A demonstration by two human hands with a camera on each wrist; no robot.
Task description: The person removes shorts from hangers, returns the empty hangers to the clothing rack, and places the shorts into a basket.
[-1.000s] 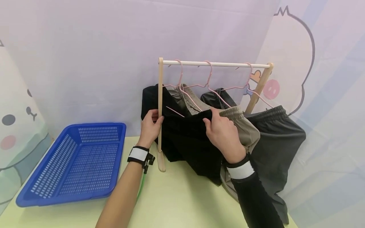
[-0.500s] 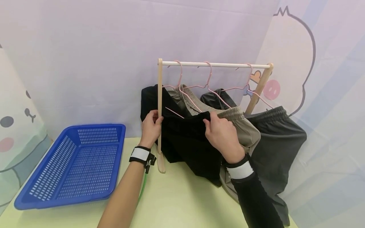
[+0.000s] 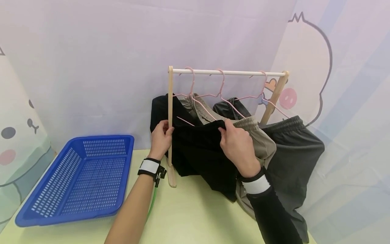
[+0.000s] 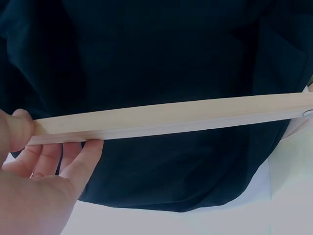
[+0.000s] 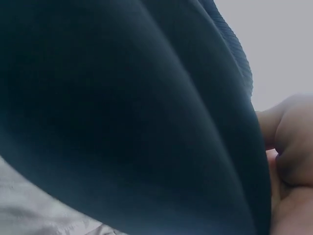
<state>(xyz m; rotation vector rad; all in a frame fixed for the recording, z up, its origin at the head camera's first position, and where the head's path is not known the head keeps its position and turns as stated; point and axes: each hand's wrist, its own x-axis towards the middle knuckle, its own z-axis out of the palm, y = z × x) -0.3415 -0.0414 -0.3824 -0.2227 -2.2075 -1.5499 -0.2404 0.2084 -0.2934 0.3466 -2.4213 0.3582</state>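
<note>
Black shorts [image 3: 198, 145] hang at the left end of a small clothes rack, on a pink hanger [image 3: 192, 84]. My right hand [image 3: 239, 145] pinches their waistband at the right corner, thumb toward me. On the left, my left hand [image 3: 161, 137] holds the rack's wooden post [image 3: 170, 108], thumb in front and fingers reaching behind. In the left wrist view that post [image 4: 171, 117] crosses before the black cloth [image 4: 161, 58], between thumb and fingers. Dark cloth [image 5: 122, 112] fills most of the right wrist view, beside part of my right hand [image 5: 293, 152].
Beige bottoms [image 3: 265, 139] and dark grey bottoms [image 3: 286, 159] hang further right on pink hangers from the white rail [image 3: 237, 72]. A blue plastic basket [image 3: 131, 169] stands on the pale yellow table [image 3: 189, 217] to the left. A printed curtain [image 3: 91, 67] closes the back.
The head view has shifted slightly, so the rack and basket sit a little lower. Both hands keep their places on the post and the waistband.
</note>
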